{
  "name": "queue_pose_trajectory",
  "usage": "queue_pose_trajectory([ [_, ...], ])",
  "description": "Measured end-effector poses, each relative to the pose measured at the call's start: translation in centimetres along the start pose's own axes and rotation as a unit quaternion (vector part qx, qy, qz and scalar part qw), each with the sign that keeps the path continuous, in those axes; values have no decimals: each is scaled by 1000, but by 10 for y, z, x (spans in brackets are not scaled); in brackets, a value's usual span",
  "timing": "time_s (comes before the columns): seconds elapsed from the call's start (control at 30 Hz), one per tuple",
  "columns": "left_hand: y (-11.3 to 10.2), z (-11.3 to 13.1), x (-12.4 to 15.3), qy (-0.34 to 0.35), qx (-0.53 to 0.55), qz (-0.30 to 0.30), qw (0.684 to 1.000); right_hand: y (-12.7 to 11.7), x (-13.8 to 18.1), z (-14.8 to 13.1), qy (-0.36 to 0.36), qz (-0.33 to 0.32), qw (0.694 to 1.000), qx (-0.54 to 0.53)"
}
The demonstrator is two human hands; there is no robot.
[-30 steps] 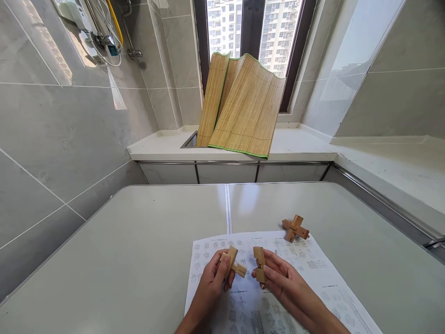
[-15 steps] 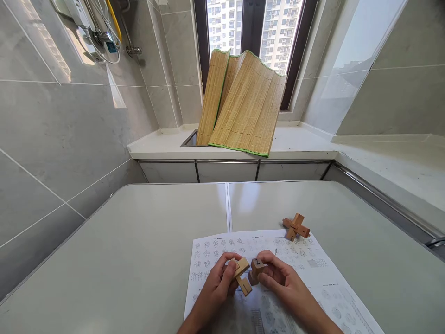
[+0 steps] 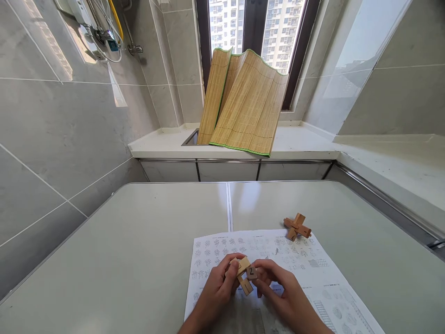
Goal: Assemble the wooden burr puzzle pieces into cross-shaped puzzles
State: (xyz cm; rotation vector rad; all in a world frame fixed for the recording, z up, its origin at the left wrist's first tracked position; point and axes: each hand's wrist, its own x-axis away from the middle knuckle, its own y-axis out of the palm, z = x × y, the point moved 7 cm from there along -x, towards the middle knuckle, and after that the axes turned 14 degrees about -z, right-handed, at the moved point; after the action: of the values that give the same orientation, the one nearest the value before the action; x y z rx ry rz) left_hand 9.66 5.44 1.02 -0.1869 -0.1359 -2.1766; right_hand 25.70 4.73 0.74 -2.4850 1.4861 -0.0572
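Observation:
My left hand [image 3: 219, 284] is closed round light wooden puzzle pieces [image 3: 246, 285], with blocks poking out past the thumb. In my right hand [image 3: 283, 288], thumb and fingers pinch a darker brown wooden puzzle piece [image 3: 251, 272] with a "2" on its end. That end sits against or right beside the light pieces; I cannot tell if they interlock. Parts of both are covered by my fingers. Below the hands lies a printed sheet [image 3: 217, 250] of small diagrams. At its far right corner rests a cross-shaped reddish-brown wooden puzzle [image 3: 297, 227].
The sheet lies on a pale glossy table [image 3: 114, 260] with a seam down its middle. Beyond the table's far edge, a folded bamboo mat [image 3: 248, 104] leans on a white sill [image 3: 156, 146] before the window. Tiled walls stand on both sides, with cables [image 3: 104, 32] at upper left.
My right hand has brought the brown piece left, up to the light pieces, and its numbered end now faces me. My left hand has barely moved.

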Motion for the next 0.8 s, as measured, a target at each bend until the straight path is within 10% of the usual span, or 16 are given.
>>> queue_pose_trajectory([
  [0.8, -5, 0, 3, 12, -118, 38, 992, 4, 6, -14, -90, -29, 980, 173],
])
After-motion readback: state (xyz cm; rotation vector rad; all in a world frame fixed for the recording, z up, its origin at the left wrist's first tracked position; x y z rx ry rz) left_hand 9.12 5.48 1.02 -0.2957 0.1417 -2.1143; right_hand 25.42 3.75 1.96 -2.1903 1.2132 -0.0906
